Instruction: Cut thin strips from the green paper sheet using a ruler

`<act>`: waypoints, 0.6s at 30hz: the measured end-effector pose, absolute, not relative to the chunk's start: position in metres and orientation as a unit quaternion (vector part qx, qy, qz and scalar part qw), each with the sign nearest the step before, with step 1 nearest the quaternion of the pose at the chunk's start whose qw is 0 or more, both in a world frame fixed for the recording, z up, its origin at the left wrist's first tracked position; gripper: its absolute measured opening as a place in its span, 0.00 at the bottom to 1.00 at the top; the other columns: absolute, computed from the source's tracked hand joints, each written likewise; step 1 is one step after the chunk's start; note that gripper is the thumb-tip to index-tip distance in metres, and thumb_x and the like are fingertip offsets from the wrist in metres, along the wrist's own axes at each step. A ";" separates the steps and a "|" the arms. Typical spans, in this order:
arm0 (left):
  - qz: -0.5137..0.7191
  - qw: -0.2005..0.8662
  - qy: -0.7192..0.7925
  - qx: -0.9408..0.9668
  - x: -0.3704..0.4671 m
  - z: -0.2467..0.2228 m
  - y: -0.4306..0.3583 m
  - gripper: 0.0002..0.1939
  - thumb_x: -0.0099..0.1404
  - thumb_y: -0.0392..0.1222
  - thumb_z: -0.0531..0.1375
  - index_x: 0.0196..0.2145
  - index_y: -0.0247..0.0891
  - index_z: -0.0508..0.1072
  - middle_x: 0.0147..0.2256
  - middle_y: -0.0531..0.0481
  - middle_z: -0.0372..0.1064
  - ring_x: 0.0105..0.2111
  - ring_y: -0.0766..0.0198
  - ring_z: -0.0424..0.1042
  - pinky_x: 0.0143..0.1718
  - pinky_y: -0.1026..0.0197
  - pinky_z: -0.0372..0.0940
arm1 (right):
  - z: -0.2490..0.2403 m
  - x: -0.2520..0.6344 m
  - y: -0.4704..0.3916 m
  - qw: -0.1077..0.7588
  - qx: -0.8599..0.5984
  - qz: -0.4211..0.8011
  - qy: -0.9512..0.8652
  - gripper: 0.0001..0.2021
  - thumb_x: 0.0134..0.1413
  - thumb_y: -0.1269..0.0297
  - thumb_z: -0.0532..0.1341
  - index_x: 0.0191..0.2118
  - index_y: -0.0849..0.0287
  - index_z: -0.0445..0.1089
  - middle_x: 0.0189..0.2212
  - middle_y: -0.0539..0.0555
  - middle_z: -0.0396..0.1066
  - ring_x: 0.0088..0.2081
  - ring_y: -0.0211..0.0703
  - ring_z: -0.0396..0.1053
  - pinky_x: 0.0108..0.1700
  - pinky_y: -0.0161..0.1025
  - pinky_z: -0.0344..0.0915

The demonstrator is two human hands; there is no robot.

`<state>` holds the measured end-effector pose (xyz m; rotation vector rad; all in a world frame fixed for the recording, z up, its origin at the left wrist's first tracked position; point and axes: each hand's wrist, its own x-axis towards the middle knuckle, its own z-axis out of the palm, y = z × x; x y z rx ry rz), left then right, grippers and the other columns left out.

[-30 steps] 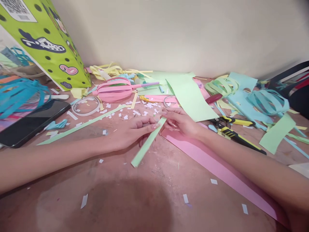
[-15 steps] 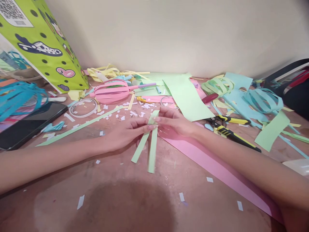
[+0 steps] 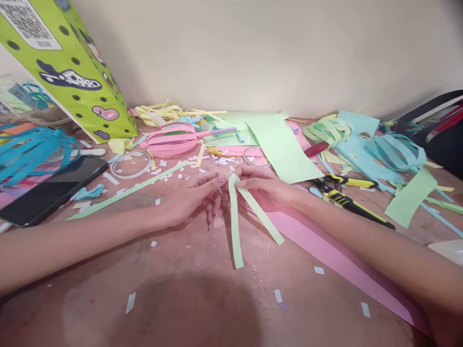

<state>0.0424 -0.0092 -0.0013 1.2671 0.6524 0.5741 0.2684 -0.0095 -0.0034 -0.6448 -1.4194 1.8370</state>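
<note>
Two light green paper strips point(image 3: 236, 226) fan out downward from a shared top end, above the table. My right hand point(image 3: 265, 185) pinches that top end between thumb and fingers. Just to the left, my left hand point(image 3: 202, 193) has its thumb and forefinger closed together near the strips' top; whatever they hold, if anything, is too small to make out. Its lower fingers curl beneath. Under my right forearm lies a long pink paper sheet point(image 3: 325, 255). A single long green strip point(image 3: 126, 193) rests beyond my left forearm.
Behind the hands are a tape roll point(image 3: 130, 165), a pink paper-strip lantern point(image 3: 173, 140), a green paper sheet point(image 3: 280, 149) and yellow-black pliers point(image 3: 347, 195). At left are a phone point(image 3: 54, 190) and a green patterned bag point(image 3: 79, 82). White paper scraps point(image 3: 130, 302) dot the table.
The strips have swung to the right and spread wider. My left thumb and forefinger have moved off them to the left, while my right hand keeps its pinch. The view has shifted slightly.
</note>
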 end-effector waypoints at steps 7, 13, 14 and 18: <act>0.292 0.702 0.297 0.578 0.047 -0.002 -0.014 0.21 0.68 0.57 0.70 0.37 0.39 0.69 0.24 0.58 0.68 0.17 0.72 0.67 0.17 0.71 0.65 | -0.004 0.270 -0.008 0.334 -0.272 0.666 -0.609 0.05 0.62 0.62 0.66 0.38 0.58 0.73 0.35 0.50 0.72 0.37 0.39 0.68 0.44 0.40 0.65; 0.180 0.630 0.352 0.668 0.031 0.031 -0.011 0.19 0.75 0.61 0.61 0.47 0.42 0.68 0.35 0.53 0.72 0.29 0.65 0.74 0.27 0.65 0.68 | -0.005 0.269 -0.004 0.336 -0.261 0.694 -0.581 0.16 0.65 0.48 0.65 0.40 0.57 0.73 0.33 0.51 0.72 0.33 0.39 0.66 0.37 0.38 0.65; 0.129 0.557 0.373 0.730 0.023 0.041 -0.006 0.21 0.76 0.63 0.58 0.49 0.42 0.70 0.38 0.51 0.74 0.31 0.64 0.74 0.28 0.64 0.66 | -0.005 0.268 -0.004 0.342 -0.257 0.707 -0.563 0.13 0.63 0.52 0.68 0.41 0.57 0.73 0.34 0.50 0.72 0.34 0.38 0.67 0.37 0.38 0.66; 0.038 0.070 0.393 0.916 -0.005 0.065 0.027 0.29 0.76 0.62 0.52 0.63 0.39 0.68 0.58 0.39 0.72 0.52 0.46 0.73 0.50 0.50 0.67 | -0.003 0.269 0.001 0.362 -0.260 0.731 -0.516 0.07 0.61 0.63 0.67 0.36 0.57 0.69 0.28 0.47 0.68 0.29 0.37 0.66 0.31 0.35 0.65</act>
